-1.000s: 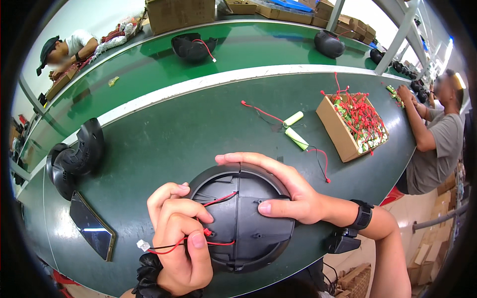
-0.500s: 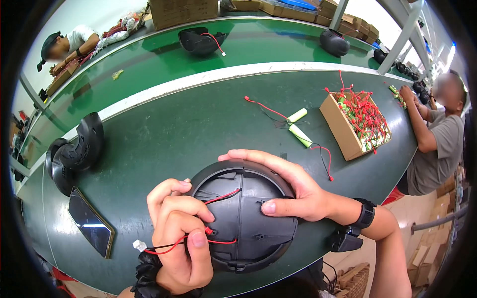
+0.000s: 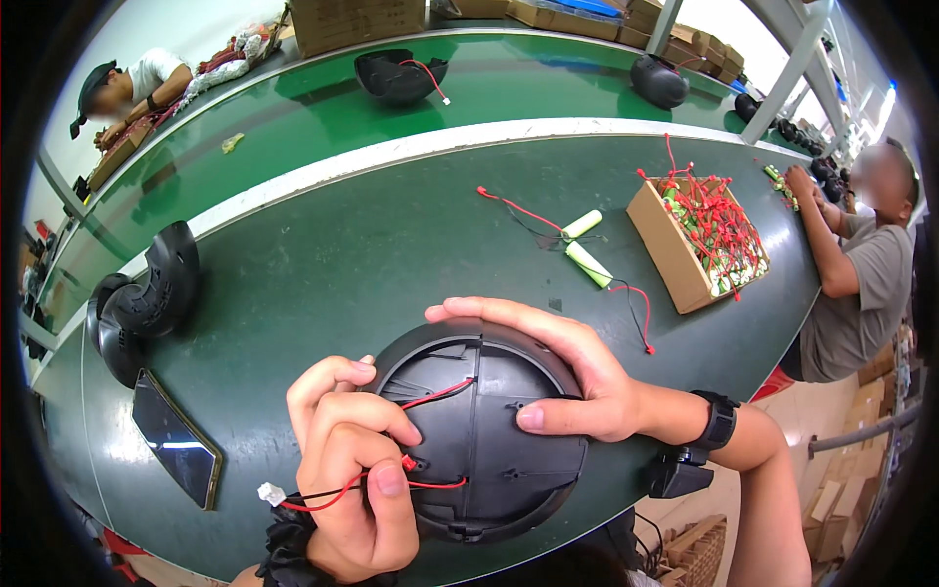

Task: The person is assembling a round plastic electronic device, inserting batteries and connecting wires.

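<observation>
A round black plastic shell [image 3: 518, 445] rests on the table before me, its ribbed inner side up. My right hand [image 3: 577, 382] grips its far right rim, thumb pressed on the inside, fingers over the outer edge. At the shell's left side my left hand [image 3: 357, 460] is closed on a red-and-black wire lead [image 3: 435, 483] coming out of the shell. A small red connector [image 3: 408, 462] shows between its thumb and fingers. From the same hand another wire end with a white plug [image 3: 271, 494] sticks out to the left. A second red-and-black wire enters the shell higher up.
Two green battery cells [image 3: 587, 264] with leads lie beyond my hands, beside a cardboard box [image 3: 670, 259] of wired cells. Curved black shells [image 3: 161, 284] and a phone [image 3: 178, 445] are at left. Past a white rail, a green conveyor [image 3: 313, 117] carries black shells. Two people sit nearby.
Both hands keep their hold on the shell and the wires. The view has shifted very slightly; otherwise almost nothing differs.
</observation>
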A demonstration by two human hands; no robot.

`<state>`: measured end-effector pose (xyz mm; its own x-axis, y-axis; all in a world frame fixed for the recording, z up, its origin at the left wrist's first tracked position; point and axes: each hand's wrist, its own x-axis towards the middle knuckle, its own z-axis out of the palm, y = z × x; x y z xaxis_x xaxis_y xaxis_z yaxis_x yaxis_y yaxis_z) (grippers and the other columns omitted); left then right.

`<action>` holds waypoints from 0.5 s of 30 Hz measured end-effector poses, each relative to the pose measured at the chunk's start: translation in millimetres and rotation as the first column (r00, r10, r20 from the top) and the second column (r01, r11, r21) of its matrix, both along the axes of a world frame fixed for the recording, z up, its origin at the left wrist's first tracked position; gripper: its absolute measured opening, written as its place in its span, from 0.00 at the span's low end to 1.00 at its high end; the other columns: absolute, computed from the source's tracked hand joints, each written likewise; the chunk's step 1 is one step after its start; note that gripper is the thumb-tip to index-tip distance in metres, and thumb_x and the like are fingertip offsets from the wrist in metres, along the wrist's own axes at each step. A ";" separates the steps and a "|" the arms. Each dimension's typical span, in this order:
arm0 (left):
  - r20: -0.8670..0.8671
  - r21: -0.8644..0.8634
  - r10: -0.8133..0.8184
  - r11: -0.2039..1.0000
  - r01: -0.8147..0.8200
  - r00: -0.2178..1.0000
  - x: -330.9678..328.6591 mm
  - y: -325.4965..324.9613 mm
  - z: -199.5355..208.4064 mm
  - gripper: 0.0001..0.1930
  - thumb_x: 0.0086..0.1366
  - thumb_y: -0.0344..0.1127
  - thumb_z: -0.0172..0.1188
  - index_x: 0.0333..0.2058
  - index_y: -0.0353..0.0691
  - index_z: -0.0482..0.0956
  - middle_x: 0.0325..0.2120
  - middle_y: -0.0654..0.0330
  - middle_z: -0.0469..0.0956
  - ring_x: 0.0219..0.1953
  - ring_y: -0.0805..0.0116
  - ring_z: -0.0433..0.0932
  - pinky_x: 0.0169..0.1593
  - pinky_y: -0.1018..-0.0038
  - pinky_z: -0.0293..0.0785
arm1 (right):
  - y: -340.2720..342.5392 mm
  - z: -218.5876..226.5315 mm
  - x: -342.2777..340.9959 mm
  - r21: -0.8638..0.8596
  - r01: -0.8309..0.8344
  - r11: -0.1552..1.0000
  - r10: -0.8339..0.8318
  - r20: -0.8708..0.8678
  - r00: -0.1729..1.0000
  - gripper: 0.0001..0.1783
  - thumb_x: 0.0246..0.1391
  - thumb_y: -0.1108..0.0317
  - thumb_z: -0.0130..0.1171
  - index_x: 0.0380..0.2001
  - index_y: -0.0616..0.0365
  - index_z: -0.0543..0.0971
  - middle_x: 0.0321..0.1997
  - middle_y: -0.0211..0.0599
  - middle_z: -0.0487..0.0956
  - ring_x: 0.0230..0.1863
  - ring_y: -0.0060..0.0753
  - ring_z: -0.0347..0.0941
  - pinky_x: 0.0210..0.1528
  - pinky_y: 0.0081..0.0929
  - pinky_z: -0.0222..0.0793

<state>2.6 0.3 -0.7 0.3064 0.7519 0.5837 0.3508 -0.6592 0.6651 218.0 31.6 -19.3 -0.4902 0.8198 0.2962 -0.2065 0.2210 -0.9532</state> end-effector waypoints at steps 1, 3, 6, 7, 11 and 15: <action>-0.001 0.001 -0.010 1.000 0.010 1.000 -0.3 0.3 -0.2 0.11 0.64 0.36 0.41 0.23 0.40 0.63 0.29 0.57 0.71 0.47 0.54 0.63 0.54 0.55 0.56 | 1.1 0.0 1.2 -0.002 -0.017 1.000 0.017 0.004 1.000 0.38 0.46 0.68 0.59 0.60 0.68 0.60 0.62 0.49 0.65 0.63 0.40 0.61 0.65 0.33 0.53; -0.004 0.005 -0.012 1.000 0.012 1.000 -0.8 0.1 -0.1 0.11 0.64 0.36 0.41 0.23 0.40 0.63 0.29 0.57 0.71 0.47 0.54 0.63 0.54 0.55 0.56 | 1.5 0.1 1.7 -0.005 -0.034 0.999 0.034 0.007 0.999 0.38 0.46 0.68 0.59 0.60 0.68 0.60 0.62 0.49 0.65 0.64 0.40 0.61 0.65 0.33 0.53; -0.011 0.012 -0.015 1.000 0.015 1.000 -0.1 0.2 -0.2 0.11 0.65 0.36 0.41 0.24 0.41 0.63 0.29 0.57 0.71 0.47 0.54 0.63 0.54 0.55 0.56 | 1.6 -0.2 2.5 -0.022 -0.022 1.000 0.022 -0.007 1.000 0.38 0.46 0.68 0.59 0.60 0.68 0.59 0.62 0.49 0.65 0.64 0.40 0.61 0.65 0.33 0.53; -0.015 0.016 -0.016 1.000 0.016 1.000 0.5 0.2 -0.4 0.11 0.65 0.36 0.41 0.24 0.41 0.63 0.29 0.57 0.71 0.47 0.54 0.63 0.55 0.55 0.56 | 2.3 -0.1 3.2 -0.003 -0.030 1.000 0.030 0.000 1.000 0.38 0.46 0.68 0.59 0.60 0.68 0.59 0.62 0.49 0.64 0.64 0.40 0.60 0.66 0.33 0.52; -0.025 0.008 -0.016 1.000 0.016 1.000 0.1 -0.5 -0.3 0.11 0.65 0.36 0.41 0.24 0.41 0.63 0.29 0.57 0.71 0.47 0.54 0.62 0.55 0.55 0.56 | 0.6 0.7 1.4 -0.062 -0.050 0.997 0.048 -0.035 0.998 0.38 0.46 0.68 0.58 0.61 0.68 0.59 0.63 0.48 0.63 0.65 0.39 0.58 0.66 0.33 0.51; -0.040 0.014 -0.017 1.000 0.017 0.999 -0.4 -2.3 0.0 0.11 0.65 0.37 0.41 0.24 0.41 0.63 0.30 0.57 0.71 0.47 0.54 0.62 0.55 0.55 0.56 | 1.2 1.9 0.8 -0.061 -0.067 0.996 0.064 -0.052 0.997 0.38 0.46 0.68 0.58 0.61 0.67 0.58 0.64 0.47 0.62 0.66 0.39 0.57 0.67 0.33 0.49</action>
<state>2.1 -2.0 -0.8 0.3421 0.7382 0.5813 0.3652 -0.6745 0.6416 218.7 32.8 -17.4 -0.5290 0.8042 0.2710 -0.2665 0.1457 -0.9527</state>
